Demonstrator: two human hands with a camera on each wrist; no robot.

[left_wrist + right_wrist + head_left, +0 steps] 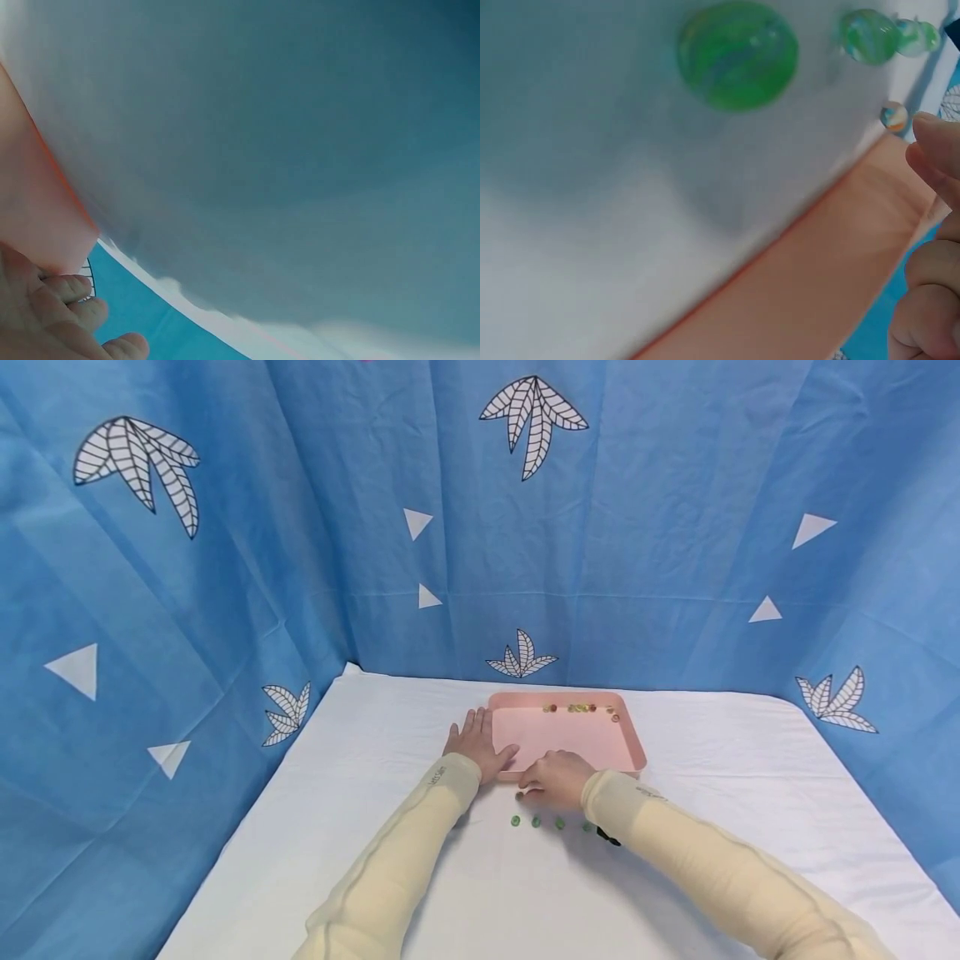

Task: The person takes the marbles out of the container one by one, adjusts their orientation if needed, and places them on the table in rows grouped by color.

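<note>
My left hand (pixel 477 747) rests on the left edge of a shallow pink tray (pixel 641 752), fingers straight and thumb reaching over its near corner. Just in front of the tray's near rim, my right hand (pixel 558 779) pinches a small marble (pixel 519 796) between thumb and forefinger, low over the white cloth. In the right wrist view that marble (pixel 894 116) looks clear with orange and white swirls, right at the fingertips. Nearer me, several green marbles (pixel 536 822) lie spaced in a row, the rightmost beside my right forearm.
More yellowish and brown marbles (pixel 577 708) sit along the tray's far wall. A small black object (pixel 609 837) lies at the row's right end, partly hidden by my right sleeve (pixel 690 852). Blue patterned curtains (pixel 637 527) stand behind and beside the white-covered table (pixel 360 743).
</note>
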